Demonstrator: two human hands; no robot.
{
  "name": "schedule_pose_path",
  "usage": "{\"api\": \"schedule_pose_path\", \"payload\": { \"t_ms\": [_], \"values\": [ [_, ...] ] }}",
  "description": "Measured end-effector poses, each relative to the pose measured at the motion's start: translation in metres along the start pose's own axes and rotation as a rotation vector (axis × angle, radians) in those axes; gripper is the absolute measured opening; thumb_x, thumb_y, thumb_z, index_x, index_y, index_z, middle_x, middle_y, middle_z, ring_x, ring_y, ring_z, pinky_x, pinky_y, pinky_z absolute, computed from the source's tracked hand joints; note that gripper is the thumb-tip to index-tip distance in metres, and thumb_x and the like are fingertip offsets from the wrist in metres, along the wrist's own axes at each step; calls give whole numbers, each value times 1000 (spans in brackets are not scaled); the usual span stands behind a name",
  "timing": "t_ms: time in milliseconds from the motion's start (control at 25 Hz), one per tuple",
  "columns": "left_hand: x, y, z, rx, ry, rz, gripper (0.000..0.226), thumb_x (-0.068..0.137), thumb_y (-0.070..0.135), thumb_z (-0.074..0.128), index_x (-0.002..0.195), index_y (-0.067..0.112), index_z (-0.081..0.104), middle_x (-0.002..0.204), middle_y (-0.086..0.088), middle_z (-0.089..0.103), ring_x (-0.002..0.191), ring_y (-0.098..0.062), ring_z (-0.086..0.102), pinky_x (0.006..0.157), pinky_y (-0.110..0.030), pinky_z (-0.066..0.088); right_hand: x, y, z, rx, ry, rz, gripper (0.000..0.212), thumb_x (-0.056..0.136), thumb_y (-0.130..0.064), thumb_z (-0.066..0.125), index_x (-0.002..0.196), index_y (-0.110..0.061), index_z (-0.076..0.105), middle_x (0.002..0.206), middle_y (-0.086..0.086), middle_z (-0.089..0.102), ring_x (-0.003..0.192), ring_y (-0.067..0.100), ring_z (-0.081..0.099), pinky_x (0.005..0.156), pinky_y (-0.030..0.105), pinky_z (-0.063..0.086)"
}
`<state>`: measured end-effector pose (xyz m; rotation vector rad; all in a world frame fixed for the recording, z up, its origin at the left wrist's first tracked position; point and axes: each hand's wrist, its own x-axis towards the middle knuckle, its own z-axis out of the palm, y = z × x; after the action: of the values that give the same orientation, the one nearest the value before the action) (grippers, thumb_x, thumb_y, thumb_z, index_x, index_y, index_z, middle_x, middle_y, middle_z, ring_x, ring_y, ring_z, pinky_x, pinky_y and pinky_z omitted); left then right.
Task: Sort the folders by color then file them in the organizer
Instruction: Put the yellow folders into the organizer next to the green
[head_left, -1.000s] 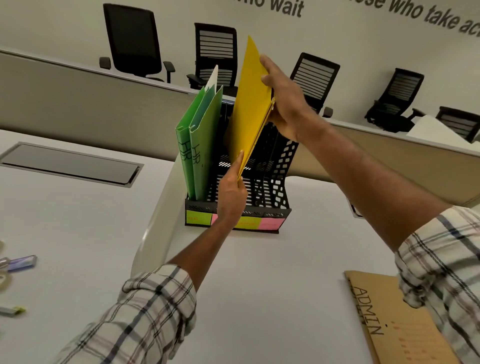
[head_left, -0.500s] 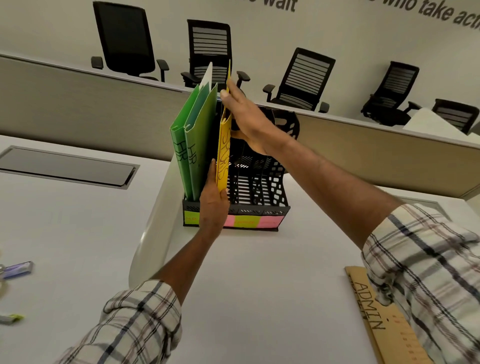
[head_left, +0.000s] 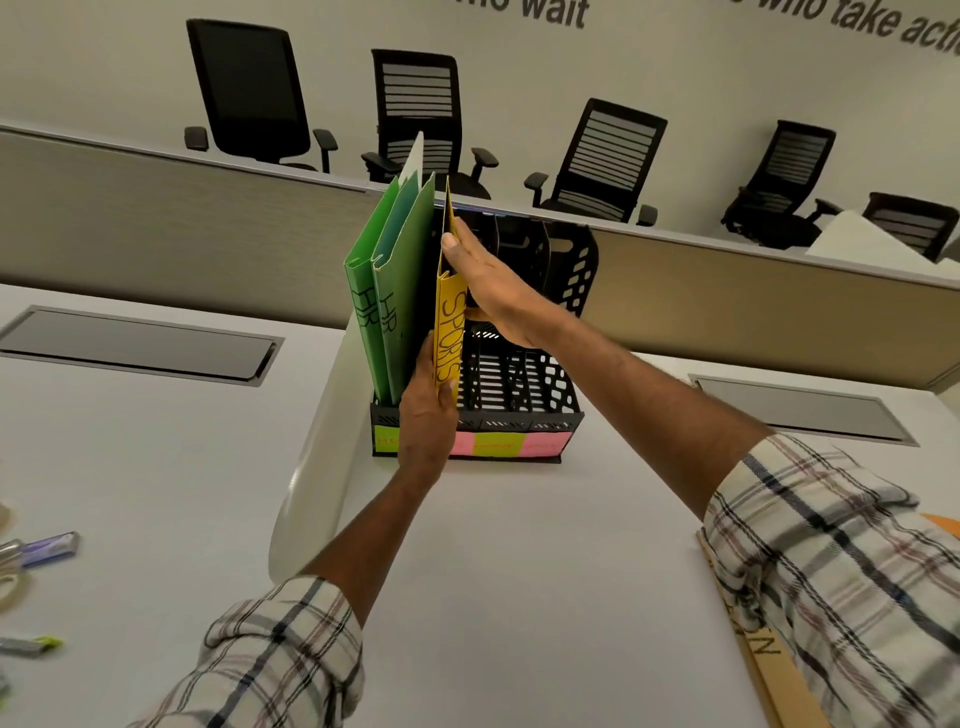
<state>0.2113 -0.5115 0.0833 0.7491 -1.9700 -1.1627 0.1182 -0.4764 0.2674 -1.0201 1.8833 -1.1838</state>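
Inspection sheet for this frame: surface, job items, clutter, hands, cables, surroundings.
Surface: white table, grey hatches set in it.
Job's things: black organizer, coloured labels on its front; two green folders marked HR upright in its leftmost slot; yellow folder marked SPORTS upright beside them; brown folder flat at the table's right edge.
Clutter: pens at the left edge.
Hands: left hand grips the yellow folder's lower spine; right hand rests against its right side, fingers hidden.
Cables: nothing seen.
Surroundings: grey partition, black chairs, wall lettering.
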Motion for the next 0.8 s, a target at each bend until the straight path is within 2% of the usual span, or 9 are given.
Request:
{"api": "schedule_pose_path", "payload": {
  "t_ms": [80,200,320,480,640,800],
  "values": [
    [-2,-3,0,1,26,-15,64,104,7,51,161,22,25,144,-6,57,127,-12,55,108,-46,51,-5,9,-2,33,26,-5,67,105,-53,29,158,-36,-9,169,0,4,154,28,16,120,57,21],
    [-24,14,-1,-22,-10,5,62,105,9,50,160,21,25,145,-6,56,127,-21,58,105,-48,53,-45,20,-16,53,127,-41,67,105,-55,29,159,-34,-6,169,1,4,155,26,12,122,57,18],
    [-32,13,3,-17,35,-35,62,105,13,51,161,18,24,158,-7,43,143,-23,44,112,-50,46,-55,40,-15,25,154,-36,66,104,-56,28,159,-33,-2,169,-1,4,155,23,10,124,54,16],
    [-72,28,18,63,65,36,64,104,16,53,160,13,23,170,-5,19,158,-19,14,124,-52,28,-90,65,-24,-87,225,-17,64,105,-54,27,160,-32,3,169,-5,6,155,18,10,125,42,13],
    [-113,51,43,107,-17,88,60,107,22,47,161,14,21,170,-2,17,158,-15,9,126,-51,23,-139,96,-35,-159,234,-27,62,107,-48,27,161,-27,4,169,-6,7,154,13,12,117,26,13],
    [-156,75,71,144,-100,162,59,108,21,46,161,15,23,171,0,15,158,-12,8,126,-49,21,-195,132,-51,-202,253,-2,60,108,-45,27,161,-26,6,168,-5,9,154,15,13,118,26,14]
  ]
}}
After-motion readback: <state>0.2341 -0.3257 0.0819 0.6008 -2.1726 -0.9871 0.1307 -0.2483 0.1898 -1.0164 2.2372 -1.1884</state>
